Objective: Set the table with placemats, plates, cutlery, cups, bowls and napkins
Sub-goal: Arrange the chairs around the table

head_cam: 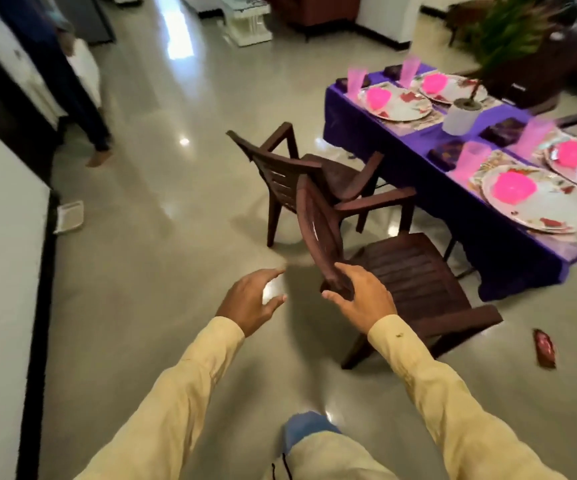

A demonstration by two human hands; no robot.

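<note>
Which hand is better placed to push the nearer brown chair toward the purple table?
The right hand. It already grips the backrest of the nearer brown chair, on the side of the purple table. The left hand hangs open over the floor, touching nothing.

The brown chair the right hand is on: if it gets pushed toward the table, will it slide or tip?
The chair looks like moulded plastic, so probably light. The floor is glossy, so it likely slides easily. The right hand grips the backrest top, so a hard push might tip it.
</note>
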